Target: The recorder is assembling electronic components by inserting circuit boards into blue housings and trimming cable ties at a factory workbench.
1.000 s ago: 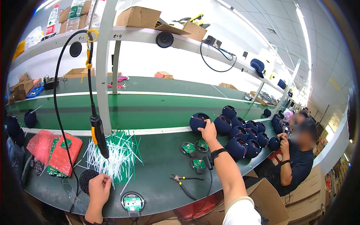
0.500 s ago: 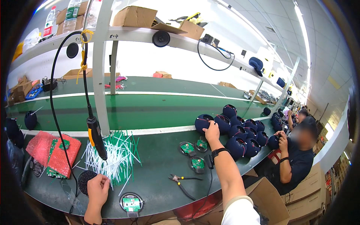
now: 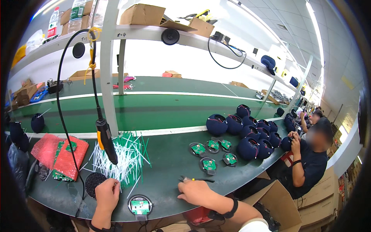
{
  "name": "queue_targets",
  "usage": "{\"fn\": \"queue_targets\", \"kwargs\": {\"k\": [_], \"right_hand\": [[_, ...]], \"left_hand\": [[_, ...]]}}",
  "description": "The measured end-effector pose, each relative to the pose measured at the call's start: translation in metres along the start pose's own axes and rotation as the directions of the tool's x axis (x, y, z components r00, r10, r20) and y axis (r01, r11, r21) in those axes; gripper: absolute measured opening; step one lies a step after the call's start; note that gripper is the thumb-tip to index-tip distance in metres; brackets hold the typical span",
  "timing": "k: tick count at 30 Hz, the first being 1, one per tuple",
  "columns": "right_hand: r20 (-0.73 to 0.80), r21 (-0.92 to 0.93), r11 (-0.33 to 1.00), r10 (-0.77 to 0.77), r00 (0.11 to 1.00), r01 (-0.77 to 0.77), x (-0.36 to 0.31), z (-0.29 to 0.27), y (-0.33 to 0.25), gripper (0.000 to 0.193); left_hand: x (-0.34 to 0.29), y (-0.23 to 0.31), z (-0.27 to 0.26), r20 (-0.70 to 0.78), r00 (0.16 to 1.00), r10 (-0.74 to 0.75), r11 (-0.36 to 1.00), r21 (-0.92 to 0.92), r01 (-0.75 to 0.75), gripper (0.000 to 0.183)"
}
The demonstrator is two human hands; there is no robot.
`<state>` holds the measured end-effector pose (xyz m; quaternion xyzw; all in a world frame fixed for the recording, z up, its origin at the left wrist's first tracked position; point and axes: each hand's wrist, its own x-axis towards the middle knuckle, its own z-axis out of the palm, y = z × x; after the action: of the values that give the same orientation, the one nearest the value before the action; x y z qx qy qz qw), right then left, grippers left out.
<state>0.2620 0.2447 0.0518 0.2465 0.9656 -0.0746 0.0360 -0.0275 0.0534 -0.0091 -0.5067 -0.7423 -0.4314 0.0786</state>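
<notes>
My left hand (image 3: 107, 195) is closed in a pinch beside a round tub of small black pieces (image 3: 92, 183); I cannot make out anything between its fingertips. My right hand (image 3: 196, 192) lies low over the diagonal cutters (image 3: 201, 179), with thumb and fingers apart, hiding one handle. Between the hands, near the table edge, is a round black speaker with a green circuit board (image 3: 139, 205). Several similar round parts with green boards (image 3: 209, 165) lie beyond my right hand. Behind them sits a group of dark blue round shells (image 3: 216, 124) with red wires.
A heap of white and green strips (image 3: 120, 156) lies beyond my left hand. Above it hangs a black and orange electric screwdriver (image 3: 105, 138). Red bubble-wrap packs (image 3: 71, 158) lie at left. At right are an open carton (image 3: 272, 207) and a seated co-worker (image 3: 309, 154).
My right hand has left the leftmost blue shell and come back toward me, over the cutters. My left hand stays by the tub. The view has shifted slightly.
</notes>
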Motion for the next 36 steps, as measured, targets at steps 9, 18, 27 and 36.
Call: {"fn": "queue_targets", "kwargs": {"k": [9,18,27,36], "right_hand": [[-0.314,-0.020,0.979,0.186,0.931,-0.203,-0.034,0.035,0.003,0.015],[-0.492,0.199,0.975,0.183,0.851,-0.095,-0.006,0.055,-0.004,0.014],[-0.162,0.982,0.100,0.030,0.986,0.158,-0.010,0.039,-0.056,0.035],[-0.037,0.994,-0.098,0.037,0.999,0.040,-0.007,0.055,-0.070,0.010]], "left_hand": [[0.000,0.007,-0.005,-0.058,0.998,0.019,0.997,-0.071,-0.023,0.008],[0.001,0.032,-0.018,-0.068,0.996,0.051,0.986,-0.157,-0.062,0.006],[-0.043,0.089,-0.021,0.215,0.969,-0.122,0.853,-0.476,0.213,0.007],[-0.069,0.108,-0.012,0.391,0.910,-0.137,0.805,-0.491,0.332,0.011]]}}
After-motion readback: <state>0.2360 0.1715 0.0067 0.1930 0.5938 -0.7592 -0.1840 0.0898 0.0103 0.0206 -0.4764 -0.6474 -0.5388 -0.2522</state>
